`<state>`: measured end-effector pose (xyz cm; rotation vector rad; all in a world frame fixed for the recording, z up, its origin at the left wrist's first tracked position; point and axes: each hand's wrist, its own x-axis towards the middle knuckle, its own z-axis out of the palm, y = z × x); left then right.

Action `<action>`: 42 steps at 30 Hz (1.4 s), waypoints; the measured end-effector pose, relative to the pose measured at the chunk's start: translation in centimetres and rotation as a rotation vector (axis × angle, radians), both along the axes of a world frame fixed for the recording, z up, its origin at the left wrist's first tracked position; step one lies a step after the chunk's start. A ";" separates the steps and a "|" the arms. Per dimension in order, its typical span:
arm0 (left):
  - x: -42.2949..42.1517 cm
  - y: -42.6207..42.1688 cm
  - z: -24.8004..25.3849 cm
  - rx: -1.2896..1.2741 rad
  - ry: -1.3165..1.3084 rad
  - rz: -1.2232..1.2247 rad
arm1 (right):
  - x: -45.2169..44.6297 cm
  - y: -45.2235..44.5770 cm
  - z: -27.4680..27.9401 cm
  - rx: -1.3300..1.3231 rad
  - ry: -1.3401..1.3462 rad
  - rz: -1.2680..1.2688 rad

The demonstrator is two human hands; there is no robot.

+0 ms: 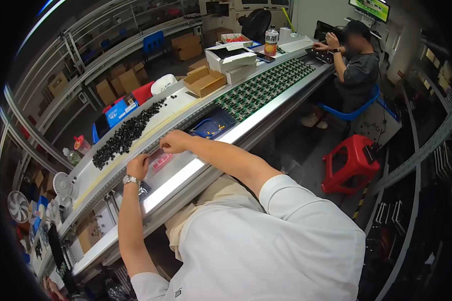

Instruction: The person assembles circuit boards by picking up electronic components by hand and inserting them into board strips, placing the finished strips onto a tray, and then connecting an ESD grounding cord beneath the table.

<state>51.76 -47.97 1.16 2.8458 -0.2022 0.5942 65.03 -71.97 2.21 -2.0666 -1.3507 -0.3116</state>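
Note:
My left hand (138,166), a metal watch on its wrist, is closed at the inner edge of the long bench, its fingers curled. A little further right, my right hand (174,142) is closed with fingers pinched over the same edge. Anything held in either hand is too small or hidden. Just beyond them lies a long heap of small black parts (127,131) on the white ledge. Between the hands and the metal rail is a pinkish-red patch (161,161). Right of my right hand sits a blue tray (206,127) with small yellow pieces.
Rows of green circuit boards (266,88) cover the bench to the right. Behind them are a brown open box (204,82), a white carton (230,57) and a drink bottle (271,42). A seated person (359,67) works at the far end. A red stool (350,163) stands right.

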 end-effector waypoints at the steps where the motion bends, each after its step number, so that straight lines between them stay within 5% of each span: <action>1: 0.0 -0.2 0.0 0.003 -0.038 -0.027 | -0.2 -0.1 -0.1 -0.008 0.001 -0.004; 8: -0.9 -1.5 1.0 -0.068 0.014 -0.021 | 0.0 -0.7 -0.2 -0.018 0.112 -0.003; 23: -0.7 0.7 -0.3 -0.280 0.582 0.027 | 0.7 -0.6 -0.5 -0.061 0.161 0.047; 32: -0.6 0.7 0.4 -0.219 0.526 0.075 | 2.5 0.0 -3.7 -0.441 0.334 0.086; 42: 0.3 1.8 -0.8 -0.117 0.667 0.023 | 0.0 -2.1 0.3 -0.671 0.512 0.026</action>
